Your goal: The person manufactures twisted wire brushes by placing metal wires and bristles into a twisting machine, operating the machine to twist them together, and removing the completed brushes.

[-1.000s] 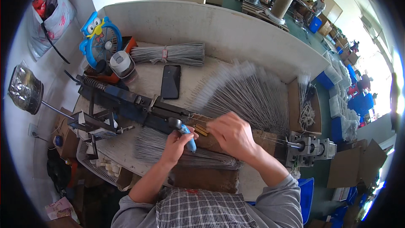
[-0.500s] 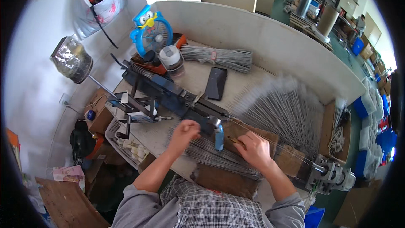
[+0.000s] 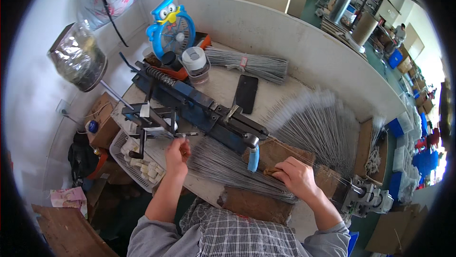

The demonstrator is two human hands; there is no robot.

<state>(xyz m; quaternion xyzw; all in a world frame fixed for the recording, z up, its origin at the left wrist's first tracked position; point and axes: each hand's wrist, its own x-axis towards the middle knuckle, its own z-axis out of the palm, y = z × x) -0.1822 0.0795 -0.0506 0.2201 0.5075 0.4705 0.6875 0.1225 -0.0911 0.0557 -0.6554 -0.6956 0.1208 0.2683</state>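
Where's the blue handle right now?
In the head view, the blue handle is just right of centre, below the metal knob and left of the right hand.

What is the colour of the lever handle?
The lever handle is light blue, seen best in the head view.

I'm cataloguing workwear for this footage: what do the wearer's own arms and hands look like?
Grey sleeves cover the upper arms and end near the elbows, leaving forearms bare. The left hand and right hand are ungloved; neither wrist shows a watch.
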